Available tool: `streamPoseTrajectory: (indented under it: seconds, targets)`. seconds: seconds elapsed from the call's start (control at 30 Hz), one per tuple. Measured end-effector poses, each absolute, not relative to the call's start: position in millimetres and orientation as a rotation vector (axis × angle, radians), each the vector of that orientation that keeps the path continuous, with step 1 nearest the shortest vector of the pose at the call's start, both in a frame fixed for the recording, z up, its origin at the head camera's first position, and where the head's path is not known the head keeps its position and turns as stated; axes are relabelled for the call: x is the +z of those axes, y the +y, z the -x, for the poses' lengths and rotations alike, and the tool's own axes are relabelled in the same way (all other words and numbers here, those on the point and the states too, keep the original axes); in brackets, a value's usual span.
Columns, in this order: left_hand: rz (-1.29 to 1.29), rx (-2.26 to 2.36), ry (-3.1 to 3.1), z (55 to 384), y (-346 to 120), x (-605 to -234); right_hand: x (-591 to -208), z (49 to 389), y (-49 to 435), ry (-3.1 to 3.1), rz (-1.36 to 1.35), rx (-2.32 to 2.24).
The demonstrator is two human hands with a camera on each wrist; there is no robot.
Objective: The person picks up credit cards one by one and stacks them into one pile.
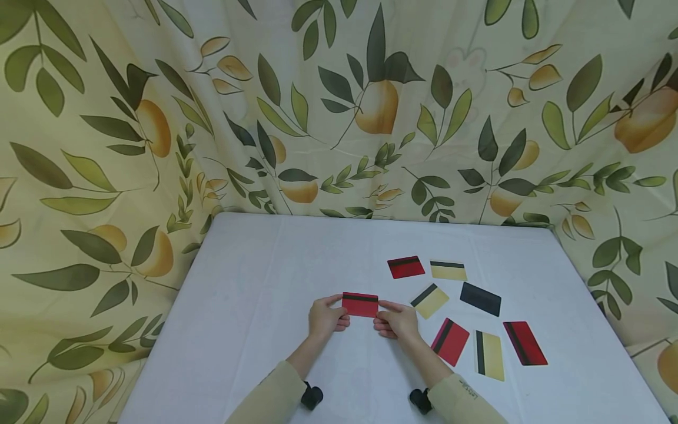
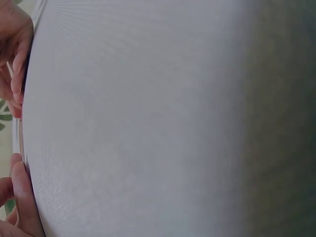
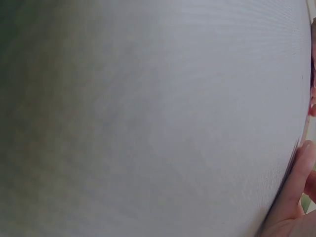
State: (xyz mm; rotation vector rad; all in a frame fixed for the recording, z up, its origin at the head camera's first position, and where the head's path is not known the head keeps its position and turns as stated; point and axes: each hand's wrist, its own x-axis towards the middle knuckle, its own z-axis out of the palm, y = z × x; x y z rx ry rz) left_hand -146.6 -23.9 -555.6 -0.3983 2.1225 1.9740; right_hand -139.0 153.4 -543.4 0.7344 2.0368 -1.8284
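Between my two hands is a red card (image 1: 360,305) with a dark stripe along its upper part. The left hand (image 1: 325,317) pinches its left end with thumb and fingers. At the other end, the right hand (image 1: 397,321) pinches the right edge in the same way. In the left wrist view, the left hand's fingers (image 2: 25,197) show at the lower left corner, mostly cut off by the frame. Only part of the right hand (image 3: 296,192) enters the right wrist view at its right edge, and the card is barely visible there.
On the white table (image 1: 254,271), several striped cards lie right of the hands, among them a red card (image 1: 406,267), a yellow card (image 1: 448,270) and a black card (image 1: 480,299). Another red card (image 1: 450,341) lies partly behind the right forearm. A patterned curtain (image 1: 339,118) hangs behind.
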Motion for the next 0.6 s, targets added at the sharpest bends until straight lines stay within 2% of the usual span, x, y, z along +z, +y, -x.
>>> streamPoseTrajectory:
  seconds: [0.37,0.6]
  targets:
    - [0.430,1.981,2.132,147.1,-23.9,-558.7,-540.0,137.2,156.2,1.997,-0.749,-1.864]
    - [0.485,2.110,1.892,155.9,-23.6,-549.1,-525.7,140.6,173.3,1.976,-0.791,-1.927]
